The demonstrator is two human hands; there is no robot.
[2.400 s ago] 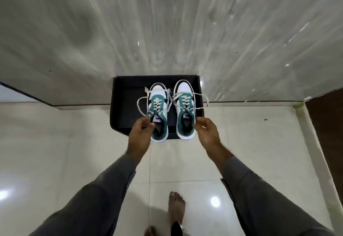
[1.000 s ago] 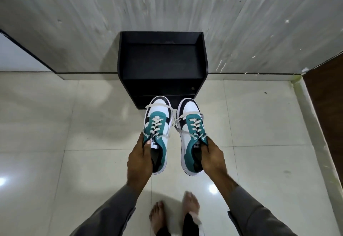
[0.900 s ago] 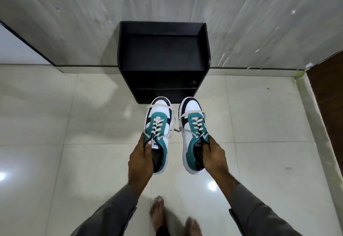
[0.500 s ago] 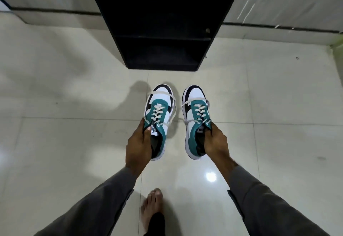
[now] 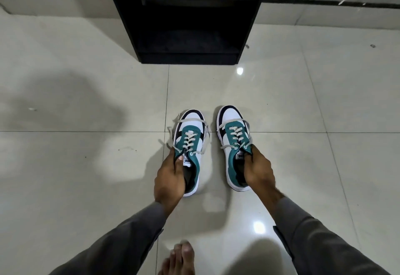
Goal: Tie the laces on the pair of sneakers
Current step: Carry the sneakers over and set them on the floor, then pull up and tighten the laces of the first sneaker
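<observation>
Two teal, white and black sneakers point away from me, low over the pale floor tiles. My left hand [image 5: 170, 177] grips the left sneaker [image 5: 190, 142] at its collar beside the tongue. My right hand [image 5: 258, 169] grips the right sneaker [image 5: 233, 136] the same way, thumb inside the opening. Both pairs of white laces [image 5: 188, 138] hang loose and untied, with ends trailing over the sides. The heels are hidden behind my hands. I cannot tell whether the soles touch the floor.
A black open shoe rack [image 5: 186, 15] stands against the wall straight ahead, its base about a shoe length beyond the toes. My bare foot [image 5: 179, 259] is on the glossy tiles [image 5: 75, 166] near the bottom edge. Grey sleeves cover both forearms.
I lifted both sneakers off the top of the black rack, stepped back and lowered them toward the floor. My view has dropped closer to the tiles.
</observation>
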